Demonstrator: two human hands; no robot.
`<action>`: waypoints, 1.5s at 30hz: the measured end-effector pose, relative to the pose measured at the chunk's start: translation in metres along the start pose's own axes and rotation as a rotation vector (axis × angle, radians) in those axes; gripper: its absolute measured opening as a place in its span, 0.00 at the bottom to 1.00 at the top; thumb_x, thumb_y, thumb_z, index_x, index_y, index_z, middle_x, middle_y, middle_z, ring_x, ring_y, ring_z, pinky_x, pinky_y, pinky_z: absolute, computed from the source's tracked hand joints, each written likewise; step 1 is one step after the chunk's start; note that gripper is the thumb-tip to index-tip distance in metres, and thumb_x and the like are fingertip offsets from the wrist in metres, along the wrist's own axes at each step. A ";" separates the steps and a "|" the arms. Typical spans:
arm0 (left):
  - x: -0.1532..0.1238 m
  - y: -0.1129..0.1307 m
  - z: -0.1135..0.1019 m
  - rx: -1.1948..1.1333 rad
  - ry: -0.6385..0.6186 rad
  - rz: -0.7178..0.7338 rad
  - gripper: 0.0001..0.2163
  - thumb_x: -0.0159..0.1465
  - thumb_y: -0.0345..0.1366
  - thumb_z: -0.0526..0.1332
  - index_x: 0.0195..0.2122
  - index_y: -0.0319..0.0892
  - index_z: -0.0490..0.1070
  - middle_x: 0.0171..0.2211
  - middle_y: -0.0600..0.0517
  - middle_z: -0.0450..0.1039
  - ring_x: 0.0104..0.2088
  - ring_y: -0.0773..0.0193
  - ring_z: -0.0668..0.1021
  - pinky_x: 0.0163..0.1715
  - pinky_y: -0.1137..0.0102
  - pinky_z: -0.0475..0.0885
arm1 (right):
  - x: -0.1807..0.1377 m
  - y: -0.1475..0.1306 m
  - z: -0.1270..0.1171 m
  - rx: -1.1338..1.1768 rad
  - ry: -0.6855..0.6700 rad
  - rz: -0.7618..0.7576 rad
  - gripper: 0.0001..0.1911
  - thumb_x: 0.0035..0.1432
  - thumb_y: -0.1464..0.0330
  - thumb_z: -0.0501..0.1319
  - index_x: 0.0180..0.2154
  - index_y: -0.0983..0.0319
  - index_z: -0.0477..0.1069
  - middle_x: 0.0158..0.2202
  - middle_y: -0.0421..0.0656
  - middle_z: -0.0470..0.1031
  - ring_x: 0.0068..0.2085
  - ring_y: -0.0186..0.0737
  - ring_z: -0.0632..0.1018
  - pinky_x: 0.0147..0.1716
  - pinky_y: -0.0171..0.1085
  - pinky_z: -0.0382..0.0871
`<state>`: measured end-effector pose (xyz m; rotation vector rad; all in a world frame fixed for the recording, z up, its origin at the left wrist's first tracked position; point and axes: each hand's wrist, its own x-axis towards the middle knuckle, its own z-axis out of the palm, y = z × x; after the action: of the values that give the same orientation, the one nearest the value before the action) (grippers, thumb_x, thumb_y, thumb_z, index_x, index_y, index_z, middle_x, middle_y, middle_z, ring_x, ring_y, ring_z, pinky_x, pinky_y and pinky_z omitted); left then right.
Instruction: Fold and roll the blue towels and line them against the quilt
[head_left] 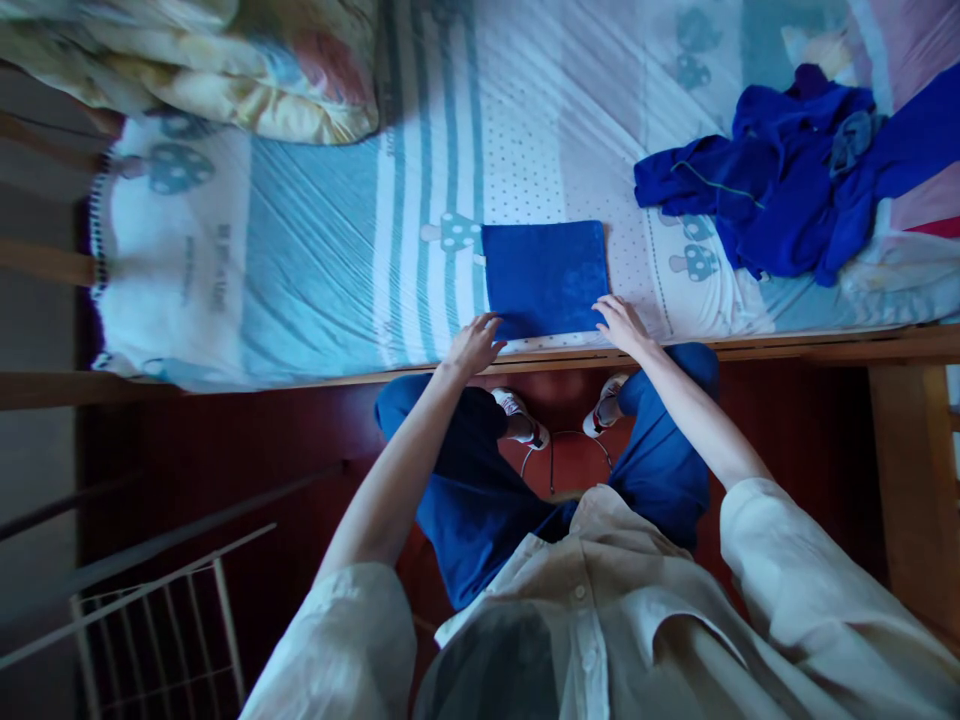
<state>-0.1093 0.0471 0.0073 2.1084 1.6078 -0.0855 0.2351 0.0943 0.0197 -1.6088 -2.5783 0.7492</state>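
Observation:
A flat, roughly square blue cloth [547, 275] lies on the bed near its front edge, with a small white tag on its left side. At its near left corner rests my left hand [475, 345], fingers stretched and thumb apart. My right hand [622, 324] touches the near right corner with its fingers spread. Both hands appear to lie against the cloth rather than grip it.
Crumpled blue clothing [795, 190] is heaped on the right of the patterned bed sheet [322, 240]. A bunched yellow quilt [300, 85] sits at the back left. The wooden bed rail [795, 348] runs before my knees. A white rack [165, 620] stands lower left.

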 end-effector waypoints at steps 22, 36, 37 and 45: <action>0.038 0.037 -0.009 0.155 -0.142 -0.102 0.26 0.64 0.23 0.50 0.64 0.31 0.68 0.50 0.28 0.75 0.50 0.43 0.80 0.51 0.55 0.73 | 0.024 -0.023 0.018 -0.097 -0.082 0.121 0.27 0.64 0.83 0.51 0.61 0.68 0.73 0.66 0.57 0.70 0.67 0.51 0.71 0.69 0.54 0.56; 0.051 -0.010 -0.024 -0.264 0.062 -0.184 0.17 0.64 0.31 0.57 0.51 0.42 0.80 0.48 0.44 0.82 0.51 0.51 0.82 0.54 0.62 0.74 | 0.031 0.017 -0.010 0.340 0.053 0.295 0.16 0.64 0.71 0.62 0.51 0.62 0.81 0.45 0.48 0.84 0.43 0.45 0.83 0.48 0.40 0.73; 0.051 -0.010 -0.024 -0.275 0.074 -0.195 0.17 0.64 0.31 0.58 0.51 0.42 0.79 0.48 0.44 0.82 0.51 0.51 0.82 0.54 0.63 0.74 | 0.031 0.017 -0.009 0.361 0.067 0.301 0.15 0.64 0.69 0.62 0.51 0.63 0.81 0.44 0.48 0.84 0.42 0.45 0.83 0.46 0.39 0.73; 0.053 -0.018 -0.020 -0.246 0.071 -0.278 0.15 0.65 0.34 0.57 0.51 0.40 0.77 0.43 0.43 0.83 0.46 0.52 0.83 0.48 0.65 0.74 | 0.035 0.021 -0.007 0.305 0.122 0.377 0.16 0.69 0.62 0.59 0.51 0.63 0.78 0.40 0.49 0.83 0.41 0.46 0.81 0.42 0.38 0.71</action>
<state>-0.1149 0.1058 0.0013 1.7137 1.8424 0.0924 0.2380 0.1340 0.0097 -1.9794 -1.9818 0.9716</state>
